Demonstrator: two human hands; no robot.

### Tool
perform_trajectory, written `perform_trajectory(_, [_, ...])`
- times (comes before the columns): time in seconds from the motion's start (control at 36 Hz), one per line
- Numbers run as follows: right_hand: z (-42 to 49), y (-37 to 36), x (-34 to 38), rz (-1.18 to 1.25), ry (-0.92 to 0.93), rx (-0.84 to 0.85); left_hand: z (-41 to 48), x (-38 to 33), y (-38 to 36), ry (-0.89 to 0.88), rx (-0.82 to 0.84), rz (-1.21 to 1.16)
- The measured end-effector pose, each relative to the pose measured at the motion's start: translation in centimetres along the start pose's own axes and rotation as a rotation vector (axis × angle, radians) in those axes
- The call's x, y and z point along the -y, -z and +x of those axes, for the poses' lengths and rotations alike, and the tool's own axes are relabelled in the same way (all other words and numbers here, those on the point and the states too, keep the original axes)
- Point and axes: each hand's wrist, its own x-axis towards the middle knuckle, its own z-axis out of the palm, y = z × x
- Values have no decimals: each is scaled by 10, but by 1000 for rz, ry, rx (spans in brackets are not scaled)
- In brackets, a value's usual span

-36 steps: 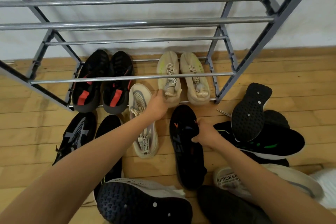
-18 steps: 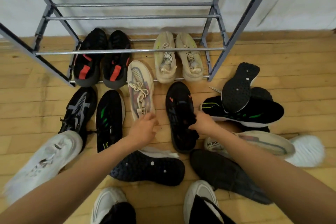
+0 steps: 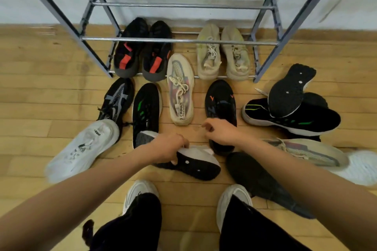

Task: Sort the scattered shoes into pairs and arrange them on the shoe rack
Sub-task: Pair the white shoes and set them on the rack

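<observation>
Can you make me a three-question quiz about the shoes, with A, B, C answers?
1. Where is the beige pair?
A. bottom shelf of the shoe rack
B. top shelf
C. beside the person's feet

2. How many shoes are on the rack?
A. two
B. four
C. six

3. What is the left hand doing?
A. resting flat on the floor
B. closing its grip on the overturned shoe
C. holding a rack bar

Answers: 1 A, both sit on the lowest bars. 2 B, a black-and-red pair plus the beige pair. 3 B, its fingers wrap the shoe's edge.

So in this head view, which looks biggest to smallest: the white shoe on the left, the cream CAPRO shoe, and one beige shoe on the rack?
1. White shoe, though nearness inflates it
2. Cream shoe
3. Beige shoe, farthest away
</observation>
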Motion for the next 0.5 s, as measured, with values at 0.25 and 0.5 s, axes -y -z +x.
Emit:
perform_trajectory(0.25, [-16,41,21,300,184,161,-19,27,48,-260,-861,227])
perform_trajectory(0.5, [11,14,41,25,273,22,21,54,24,130,-612,-297])
